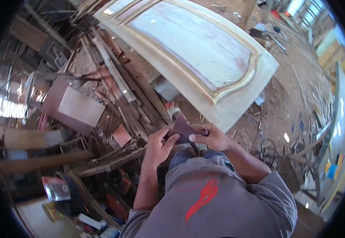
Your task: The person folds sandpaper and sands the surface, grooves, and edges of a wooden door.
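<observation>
A curled, dark maroon piece of sandpaper (185, 129) is held in front of my waist, its upper corner standing up in a point. My left hand (159, 143) pinches its left side between thumb and fingers. On the opposite side, my right hand (213, 137) grips it with the thumb pressed on the face. Just beyond my hands lies a pale wooden door panel (192, 43) with gold-toned raised moulding, its near corner close to my right hand. The fingers behind the sandpaper are partly hidden.
Long timber pieces (115, 73) lie left of the panel. A brown sheet with a lighter board (81, 105) rests farther left. Tins and tools crowd the lower left, near a metal can (56, 189). Tangled cable (269, 152) and wood scraps litter the ground at right.
</observation>
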A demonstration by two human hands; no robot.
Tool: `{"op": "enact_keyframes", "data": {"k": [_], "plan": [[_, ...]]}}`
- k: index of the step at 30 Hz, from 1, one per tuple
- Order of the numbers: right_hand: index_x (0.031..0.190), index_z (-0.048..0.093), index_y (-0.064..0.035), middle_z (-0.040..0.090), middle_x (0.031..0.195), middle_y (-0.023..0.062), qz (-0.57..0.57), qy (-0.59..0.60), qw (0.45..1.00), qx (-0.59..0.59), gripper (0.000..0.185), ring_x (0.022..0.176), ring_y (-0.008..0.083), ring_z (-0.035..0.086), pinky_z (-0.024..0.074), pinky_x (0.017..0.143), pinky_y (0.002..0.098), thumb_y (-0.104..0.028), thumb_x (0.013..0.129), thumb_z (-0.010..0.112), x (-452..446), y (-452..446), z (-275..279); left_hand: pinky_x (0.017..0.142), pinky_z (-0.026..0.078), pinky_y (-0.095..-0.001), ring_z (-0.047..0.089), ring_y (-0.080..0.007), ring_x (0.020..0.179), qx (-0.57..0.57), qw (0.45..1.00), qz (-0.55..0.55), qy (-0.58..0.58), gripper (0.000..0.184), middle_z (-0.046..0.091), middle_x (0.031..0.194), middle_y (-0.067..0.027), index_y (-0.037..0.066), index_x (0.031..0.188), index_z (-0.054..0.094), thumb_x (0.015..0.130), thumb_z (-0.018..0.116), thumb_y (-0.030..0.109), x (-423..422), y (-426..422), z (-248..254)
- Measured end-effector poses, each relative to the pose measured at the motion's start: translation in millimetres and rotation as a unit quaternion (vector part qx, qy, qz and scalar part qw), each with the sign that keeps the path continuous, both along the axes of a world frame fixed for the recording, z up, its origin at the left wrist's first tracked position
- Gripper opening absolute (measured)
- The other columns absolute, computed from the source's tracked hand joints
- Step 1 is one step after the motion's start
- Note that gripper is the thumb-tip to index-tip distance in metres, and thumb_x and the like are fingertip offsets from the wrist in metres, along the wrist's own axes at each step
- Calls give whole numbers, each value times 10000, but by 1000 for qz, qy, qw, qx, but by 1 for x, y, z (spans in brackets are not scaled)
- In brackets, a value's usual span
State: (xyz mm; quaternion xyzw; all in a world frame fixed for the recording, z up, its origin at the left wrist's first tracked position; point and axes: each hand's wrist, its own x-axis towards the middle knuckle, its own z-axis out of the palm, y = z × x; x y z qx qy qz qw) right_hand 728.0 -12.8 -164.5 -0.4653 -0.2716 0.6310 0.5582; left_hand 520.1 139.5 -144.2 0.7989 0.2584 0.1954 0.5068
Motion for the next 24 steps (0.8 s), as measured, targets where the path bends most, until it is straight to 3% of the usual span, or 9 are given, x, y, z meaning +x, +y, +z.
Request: {"op": "enact_keyframes", "data": {"k": [3, 5, 8, 11, 13, 18, 21, 24], "plan": [[1463, 714, 0, 749, 1080, 10, -123, -156, 969, -150, 434, 984, 75, 614, 523, 897, 272, -240, 1102, 746, -5, -20, -37, 907, 578, -339, 750, -168, 960, -129, 983, -5, 128, 333, 821, 1052, -113, -3, 1349, 752, 1060, 763, 162, 31, 14, -51], [1475, 716, -23, 735, 1040, 26, -178, -325, 891, -260, 422, 947, 72, 602, 532, 862, 278, -246, 1117, 723, 8, -32, -55, 894, 594, -379, 761, -224, 943, -81, 990, -20, 117, 398, 807, 1042, -144, 24, 1359, 748, 1023, 810, 229, 58, 24, -117], [1516, 705, -120, 795, 1075, 105, -309, -427, 791, -310, 419, 913, 95, 645, 555, 834, 340, -253, 1119, 696, 39, -61, -110, 954, 590, -436, 753, -301, 1014, -18, 996, -23, 83, 432, 786, 1099, -183, 35, 1348, 747, 1005, 822, 287, 103, 34, -187], [1500, 696, -34, 809, 1190, 197, -415, -461, 734, -279, 406, 1082, 154, 754, 573, 956, 337, -210, 1135, 671, 66, -79, -151, 1062, 539, -504, 701, -372, 1167, 106, 994, -22, 33, 462, 744, 1221, -224, 25, 1367, 724, 1011, 790, 312, 151, 53, -247], [1504, 692, -39, 776, 1309, 231, -417, -449, 738, -283, 403, 1216, 235, 753, 561, 1055, 378, -154, 1119, 656, 73, -77, -161, 1136, 482, -552, 635, -421, 1287, 163, 986, -16, 25, 513, 694, 1328, -258, 13, 1406, 687, 1014, 766, 336, 180, 63, -262], [1527, 662, -55, 687, 1498, 220, -316, -631, 698, -120, 496, 1457, 367, 629, 477, 1244, 491, -3, 1036, 620, 101, -52, -196, 1280, 313, -655, 414, -532, 1537, 271, 959, 61, 57, 729, 485, 1604, -350, -22, 1566, 508, 1018, 710, 414, 249, 86, -286], [1564, 629, -78, 639, 1571, 197, -286, -674, 674, -97, 612, 1547, 400, 528, 402, 1307, 551, 51, 965, 627, 147, -41, -222, 1334, 229, -646, 299, -516, 1621, 293, 947, 109, 77, 797, 404, 1684, -336, -10, 1640, 409, 1032, 697, 416, 275, 89, -304], [1590, 600, -77, 619, 1595, 196, -284, -728, 614, -112, 664, 1547, 425, 517, 375, 1322, 564, 44, 939, 645, 203, -28, -236, 1340, 226, -651, 319, -521, 1614, 341, 928, 96, 115, 812, 398, 1692, -342, -19, 1653, 397, 1041, 679, 434, 285, 81, -303]]}}
